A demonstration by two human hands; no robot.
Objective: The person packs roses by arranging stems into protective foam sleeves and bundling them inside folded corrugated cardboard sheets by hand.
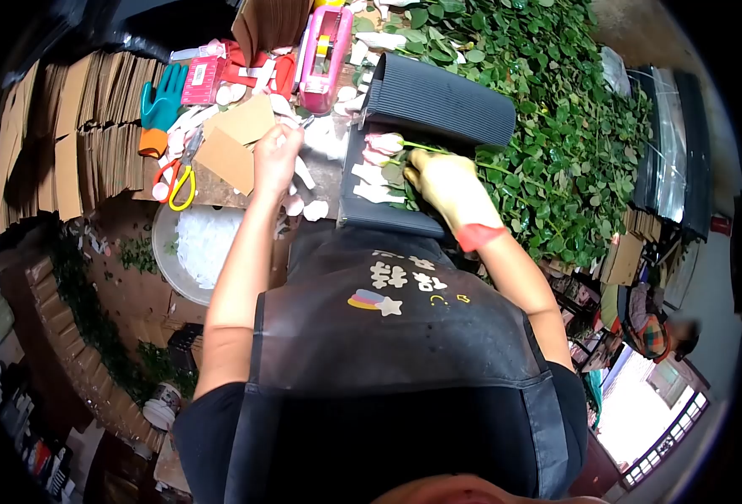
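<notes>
My left hand [277,161] is bare and closed beside small cardboard pieces [226,160]; a small shiny bit shows at its fingertips, too small to make out. My right hand [453,186] wears a cream glove with a red cuff. Its fingers are curled at the leaves and stem just below the pink rose heads [384,144]. These lie on a dark ribbed sheet [388,216], its far part [438,99] folded up. White-sleeved flower heads [377,193] lie in a row under the pink ones, their stems partly hidden by my glove.
Leafy stems [556,126] pile up on the right. At the left are scissors [184,181], a teal glove [163,109], a pink tape dispenser [325,63] and stacked cardboard [94,134]. A tub of white pieces [207,244] stands below. Another person [648,323] is at far right.
</notes>
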